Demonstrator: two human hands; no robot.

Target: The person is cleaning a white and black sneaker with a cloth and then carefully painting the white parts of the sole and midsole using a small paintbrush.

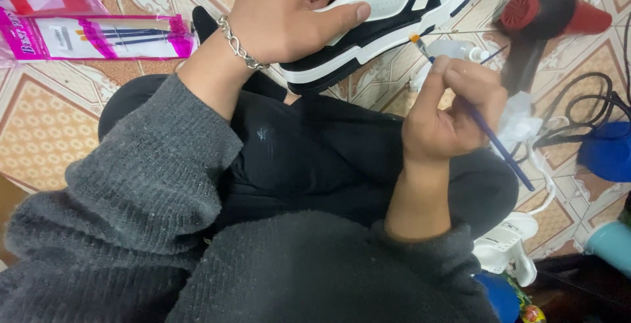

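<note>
The person sits on a patterned tile floor (46, 126), legs in black trousers, arms in a grey knit sweater (151, 185). Above the lap the left hand (289, 14) is closed around a white and black sneaker (394, 14), thumb pressed along its white side, the sole turned toward the other hand. A chain bracelet (240, 47) sits on that wrist.

Off to the right lies a red hair dryer (545, 17) with its black cord (591, 109) looped on the tiles; at upper left, a pink pack of brushes (98, 37).

The right hand (453, 113) pinches a thin blue brush (499, 145) between thumb and fingers, its orange tip just beside the sole's black edge; I cannot tell whether it touches. A small white bottle (453, 50) lies just beyond those knuckles.

To my eye, edge work like this wants the shoe locked still, as the left hand has it, and the brush held close to the tip, as now. Light strokes along the line between black and white would keep colour from straying, with little paint on the bristles.
</note>
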